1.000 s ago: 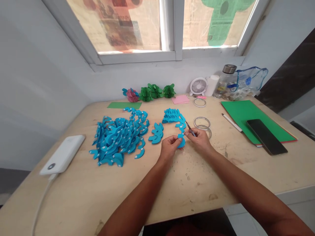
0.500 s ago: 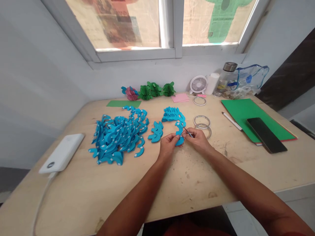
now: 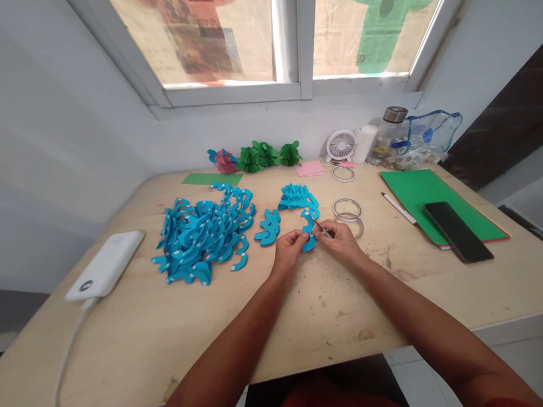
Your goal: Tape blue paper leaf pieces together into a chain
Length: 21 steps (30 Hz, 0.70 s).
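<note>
One blue strip [image 3: 309,244] in left grip [image 3: 290,249]

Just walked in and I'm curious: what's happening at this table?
The left hand pinches a curved blue paper piece. The right hand holds a thin dark tool against it. A large blue paper pile lies to the left, with two tape rolls beyond the right hand.

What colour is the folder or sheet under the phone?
Green; it shows best in the head view.

Bright daylight from the window [image 3: 306,51], soft shadows, edges stretched.
</note>
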Motion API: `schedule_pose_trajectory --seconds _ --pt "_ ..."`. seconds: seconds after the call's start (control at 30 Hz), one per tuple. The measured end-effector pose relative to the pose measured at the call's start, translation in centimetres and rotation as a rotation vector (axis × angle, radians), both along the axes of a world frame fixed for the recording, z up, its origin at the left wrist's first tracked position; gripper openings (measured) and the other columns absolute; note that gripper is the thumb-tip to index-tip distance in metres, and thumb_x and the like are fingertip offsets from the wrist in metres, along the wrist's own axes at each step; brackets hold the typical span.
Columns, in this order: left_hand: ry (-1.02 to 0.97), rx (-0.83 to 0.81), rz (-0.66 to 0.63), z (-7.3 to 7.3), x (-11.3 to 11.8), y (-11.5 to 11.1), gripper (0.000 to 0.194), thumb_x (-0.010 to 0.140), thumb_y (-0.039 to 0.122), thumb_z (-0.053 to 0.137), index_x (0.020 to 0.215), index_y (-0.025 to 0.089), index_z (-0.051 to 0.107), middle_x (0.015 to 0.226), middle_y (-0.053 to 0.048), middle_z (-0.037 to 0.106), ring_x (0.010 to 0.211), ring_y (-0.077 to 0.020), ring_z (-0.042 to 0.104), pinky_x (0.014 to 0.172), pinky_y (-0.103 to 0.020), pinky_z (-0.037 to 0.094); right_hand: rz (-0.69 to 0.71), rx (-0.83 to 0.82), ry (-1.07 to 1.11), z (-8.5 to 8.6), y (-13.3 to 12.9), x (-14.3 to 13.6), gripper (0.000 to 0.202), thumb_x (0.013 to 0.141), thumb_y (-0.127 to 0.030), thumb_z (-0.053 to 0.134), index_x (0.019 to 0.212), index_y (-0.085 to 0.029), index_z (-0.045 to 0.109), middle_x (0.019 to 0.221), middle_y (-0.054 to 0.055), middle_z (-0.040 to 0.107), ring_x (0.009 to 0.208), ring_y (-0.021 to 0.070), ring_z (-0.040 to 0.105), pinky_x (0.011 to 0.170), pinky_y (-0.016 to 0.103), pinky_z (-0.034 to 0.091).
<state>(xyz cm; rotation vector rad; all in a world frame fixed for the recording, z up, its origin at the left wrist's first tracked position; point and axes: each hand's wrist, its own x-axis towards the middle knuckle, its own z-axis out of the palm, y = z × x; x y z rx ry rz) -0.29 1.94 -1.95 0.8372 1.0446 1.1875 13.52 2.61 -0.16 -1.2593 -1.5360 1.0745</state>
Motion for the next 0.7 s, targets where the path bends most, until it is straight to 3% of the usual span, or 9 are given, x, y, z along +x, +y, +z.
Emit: schedule_pose_trajectory --seconds 0.23,0.7 --pt "0.019 0.008 0.019 0.5 0.2 -0.3 0.018 0.056 0.027 0.073 0.065 0.013 0.069 0.061 -0.002 0.064 0.053 -0.0110 0.055 0.050 -0.023 0.048 -0.027 0.106 -0.084 0.1 -0.2 -0.1 0.015 0.073 -0.029 0.056 0.067 -0.017 0.064 0.068 0.001 0.059 0.060 0.0132 0.050 0.056 0.025 0.036" --pt "0.088 0.033 0.130 0.6 0.4 -0.5 0.013 0.058 0.025 0.069 0.062 0.012 0.068 0.058 -0.001 0.063 0.051 -0.0109 0.055 0.050 -0.024 0.049 -0.043 0.270 -0.274 0.5 -1.1 -0.7 0.018 0.078 -0.020 0.052 0.064 -0.017 0.062 0.074 0.004 0.063 0.067 0.0141 0.056 0.062 0.024 0.040"
